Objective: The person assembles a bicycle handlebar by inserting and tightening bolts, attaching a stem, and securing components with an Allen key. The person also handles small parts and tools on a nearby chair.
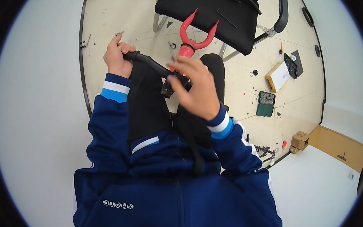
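My left hand (117, 59) is wrapped round the left end of a black curved handlebar (152, 64). The bar runs right over my knees to a black stem (166, 90), which has a dark round end pointing toward me. Over this stem area hovers my right hand (200, 89), its fingers apart and slightly blurred; it hides the bar's right part. Whether its fingertips touch the bar is unclear. Beyond it a red two-pronged fork (186, 51) extends away from me, prongs pointing to the chair. A dark ring circles the fork below its split.
A black chair (235, 32) with metal legs stands ahead, a thin black rod (226, 17) on its seat. To the right on the floor lie a green case (265, 110) of small parts, a white-topped box (278, 77), a black tool case (290, 66) and scattered small pieces.
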The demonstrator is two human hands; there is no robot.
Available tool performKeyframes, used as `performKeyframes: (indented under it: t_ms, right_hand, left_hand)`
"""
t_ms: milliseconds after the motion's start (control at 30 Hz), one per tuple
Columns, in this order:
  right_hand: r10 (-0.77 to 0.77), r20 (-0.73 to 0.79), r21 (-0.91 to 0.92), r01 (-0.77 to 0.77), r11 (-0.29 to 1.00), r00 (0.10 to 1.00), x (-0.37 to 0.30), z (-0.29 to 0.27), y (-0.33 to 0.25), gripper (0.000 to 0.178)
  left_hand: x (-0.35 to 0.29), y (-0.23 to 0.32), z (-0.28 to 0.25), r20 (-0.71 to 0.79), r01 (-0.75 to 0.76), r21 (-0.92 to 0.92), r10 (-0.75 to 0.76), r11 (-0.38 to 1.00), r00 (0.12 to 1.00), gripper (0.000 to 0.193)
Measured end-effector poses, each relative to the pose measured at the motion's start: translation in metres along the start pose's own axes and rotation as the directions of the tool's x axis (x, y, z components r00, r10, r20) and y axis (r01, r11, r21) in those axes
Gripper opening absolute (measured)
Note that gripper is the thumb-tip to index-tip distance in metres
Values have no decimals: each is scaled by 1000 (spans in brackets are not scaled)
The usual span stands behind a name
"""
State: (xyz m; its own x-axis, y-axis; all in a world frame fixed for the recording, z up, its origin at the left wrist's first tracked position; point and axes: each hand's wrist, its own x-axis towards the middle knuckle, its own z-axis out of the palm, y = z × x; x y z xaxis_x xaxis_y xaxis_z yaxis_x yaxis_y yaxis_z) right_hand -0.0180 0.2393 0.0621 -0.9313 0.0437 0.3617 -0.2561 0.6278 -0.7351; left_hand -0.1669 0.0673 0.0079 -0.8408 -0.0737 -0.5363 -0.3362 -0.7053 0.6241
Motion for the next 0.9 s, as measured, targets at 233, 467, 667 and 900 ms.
performKeyframes:
  t_ms: [233, 467, 667, 900]
  right_hand:
    - [-62, 238, -141, 97, 985, 969, -27, -16, -8, 37]
    - [-56, 396, -66, 89, 994, 916, -7, -17, -18, 48]
    - [-244, 528, -64, 325, 944, 813, -16, -31, -6, 33]
    - [-43, 476, -301, 208, 930, 878, -35, -78, 4, 19]
  left_hand:
    - [-5, -1, 3, -27, -19, 1, 19, 1000, 999, 33]
    - [13, -5, -11, -2, 1, -44, -1, 999, 1000, 25]
    - [7, -3, -7, 24, -16, -22, 17, 1000, 1000, 15]
    - [3, -2, -3, -1, 0, -34, 0, 999, 1000, 28]
